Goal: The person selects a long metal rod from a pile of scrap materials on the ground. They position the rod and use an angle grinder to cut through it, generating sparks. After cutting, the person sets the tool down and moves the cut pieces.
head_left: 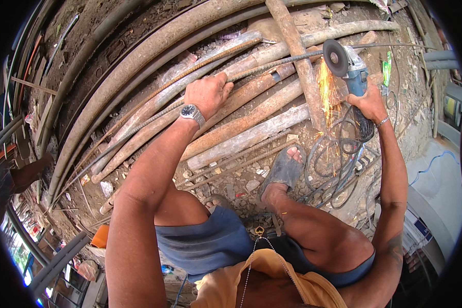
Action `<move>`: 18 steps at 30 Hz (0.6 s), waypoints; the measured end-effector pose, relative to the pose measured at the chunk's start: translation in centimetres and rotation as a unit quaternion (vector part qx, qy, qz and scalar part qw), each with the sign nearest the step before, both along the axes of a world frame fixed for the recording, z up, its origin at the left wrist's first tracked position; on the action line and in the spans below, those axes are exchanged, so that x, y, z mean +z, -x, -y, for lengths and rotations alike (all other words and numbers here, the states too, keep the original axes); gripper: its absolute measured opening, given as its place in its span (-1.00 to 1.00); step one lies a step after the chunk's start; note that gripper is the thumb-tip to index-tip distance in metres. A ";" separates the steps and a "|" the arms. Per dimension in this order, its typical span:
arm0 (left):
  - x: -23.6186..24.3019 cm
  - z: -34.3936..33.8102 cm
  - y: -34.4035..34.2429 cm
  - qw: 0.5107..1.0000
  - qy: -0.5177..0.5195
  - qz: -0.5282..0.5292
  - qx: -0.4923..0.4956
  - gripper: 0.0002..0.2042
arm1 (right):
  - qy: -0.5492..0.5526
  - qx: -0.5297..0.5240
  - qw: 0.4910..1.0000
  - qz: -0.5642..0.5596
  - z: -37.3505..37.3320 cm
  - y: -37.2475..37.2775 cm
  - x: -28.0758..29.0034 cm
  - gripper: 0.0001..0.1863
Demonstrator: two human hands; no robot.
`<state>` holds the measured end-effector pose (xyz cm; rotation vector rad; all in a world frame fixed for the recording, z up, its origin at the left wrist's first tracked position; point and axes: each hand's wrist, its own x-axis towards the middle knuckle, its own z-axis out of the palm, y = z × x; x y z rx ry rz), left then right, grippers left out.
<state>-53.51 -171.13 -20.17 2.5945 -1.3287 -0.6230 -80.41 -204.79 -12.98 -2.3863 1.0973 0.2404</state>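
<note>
My left hand (206, 95), with a steel watch at its wrist, is closed round a ribbed steel bar (264, 66) lying over several rusty, dusty pipes (256, 117). My right hand (368, 105) grips a blue and grey angle grinder (357, 72). Its dark disc (335, 58) meets the bar near a pipe (292, 41) that lies crosswise, and orange sparks (326, 90) spray downward from there toward the ground. A loose black cable (349, 146) coils below the grinder.
Long curved pipes (118, 72) cover the rubble-strewn ground (246, 187). My sandalled foot (287, 172) stands below the sparks. Part of another person (25, 174) shows at the left rim. An orange container (100, 236) lies at lower left, and a pale concrete slab (436, 190) is at right.
</note>
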 end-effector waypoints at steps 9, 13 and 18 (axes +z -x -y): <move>-0.3 -0.2 0.0 1.000 0.009 0.017 -0.005 -0.69 | -0.065 -0.016 0.998 0.012 -0.1 -0.3 0.9 -0.31; -0.3 -0.2 0.1 1.000 0.010 0.018 -0.003 -0.69 | -0.064 -0.004 0.998 0.007 0.1 -0.5 1.3 -0.32; -0.2 -0.2 0.1 1.000 0.009 0.013 -0.001 -0.68 | -0.096 -0.036 0.995 0.006 -0.3 -1.3 1.7 -0.30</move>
